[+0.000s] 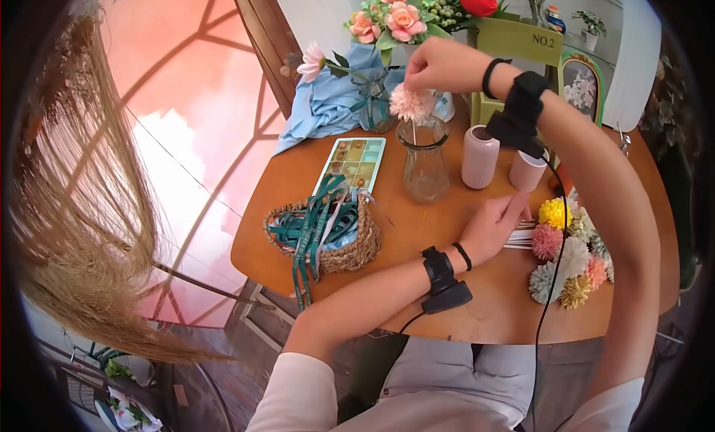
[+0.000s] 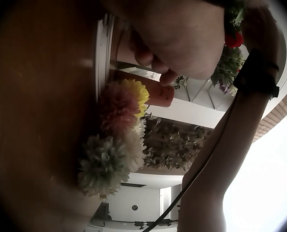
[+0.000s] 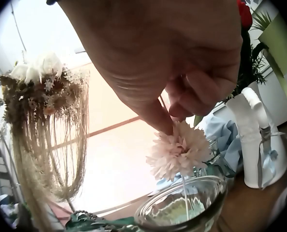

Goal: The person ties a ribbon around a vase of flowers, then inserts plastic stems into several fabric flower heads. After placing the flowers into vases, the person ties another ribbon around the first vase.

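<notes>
Brown table [image 1: 499,316]: spread out in front of the person, both forearms reaching over it
Wicker basket [image 1: 354,255]: over on the person's left, heaped with green ribbons [image 1: 322,216]
Loose flowers [image 1: 572,257]: a cluster of yellow, pink, whitish and gold heads on the person's right, white stems [image 1: 519,237] laid side by side
Glass vase [image 1: 426,175]: clear and upright, just left of two pinkish vases [image 1: 479,162]
Right hand [image 1: 450,65]: raised above the vase's mouth, fingers curled in, thumb and fingertip pinching the pale pink flower [image 1: 408,104] from above
Left hand [image 1: 493,227]: low beside the white stems, fingers loosely bent, relaxed; whether they touch the stems I can't tell
Pale pink flower: head just above the rim, its thin stem [image 3: 186,198] reaching down into the vase
</notes>
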### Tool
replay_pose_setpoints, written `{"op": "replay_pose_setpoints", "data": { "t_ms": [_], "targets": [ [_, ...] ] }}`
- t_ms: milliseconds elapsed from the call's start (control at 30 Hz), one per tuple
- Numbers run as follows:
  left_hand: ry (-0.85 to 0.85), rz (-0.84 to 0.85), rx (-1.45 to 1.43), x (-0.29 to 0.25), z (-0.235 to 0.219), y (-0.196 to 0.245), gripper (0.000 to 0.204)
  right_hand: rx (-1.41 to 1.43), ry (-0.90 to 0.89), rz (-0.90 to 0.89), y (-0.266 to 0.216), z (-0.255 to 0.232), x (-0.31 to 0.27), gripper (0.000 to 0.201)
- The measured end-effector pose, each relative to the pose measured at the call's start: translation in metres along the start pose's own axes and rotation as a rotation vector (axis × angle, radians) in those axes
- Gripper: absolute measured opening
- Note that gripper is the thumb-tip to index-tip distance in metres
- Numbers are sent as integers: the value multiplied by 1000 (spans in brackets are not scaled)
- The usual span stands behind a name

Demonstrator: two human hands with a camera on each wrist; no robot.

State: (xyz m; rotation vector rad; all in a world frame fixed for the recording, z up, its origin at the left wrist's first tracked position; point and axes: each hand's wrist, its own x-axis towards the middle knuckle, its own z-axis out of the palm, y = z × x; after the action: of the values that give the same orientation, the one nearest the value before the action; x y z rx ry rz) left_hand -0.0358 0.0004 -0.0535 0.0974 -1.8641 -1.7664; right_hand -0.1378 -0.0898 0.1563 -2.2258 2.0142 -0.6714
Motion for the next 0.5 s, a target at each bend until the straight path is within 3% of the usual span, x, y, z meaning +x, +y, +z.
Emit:
{"op": "replay_pose_setpoints", "data": {
  "t_ms": [200,333,367,500],
  "targets": [
    [-16,4,-3,1,0,-1,48,17,-4,-28,9,15,2,32],
    [-8,-6,-1,1,1,0,48,45,144,-68,10,8,-14,32],
    [-7,-8,2,0,0,1,48,109,122,30,3,1,-23,32],
    [-1,-14,26,1,0,6,49,140,325,-102,4,-6,-64,31]
  ]
}}
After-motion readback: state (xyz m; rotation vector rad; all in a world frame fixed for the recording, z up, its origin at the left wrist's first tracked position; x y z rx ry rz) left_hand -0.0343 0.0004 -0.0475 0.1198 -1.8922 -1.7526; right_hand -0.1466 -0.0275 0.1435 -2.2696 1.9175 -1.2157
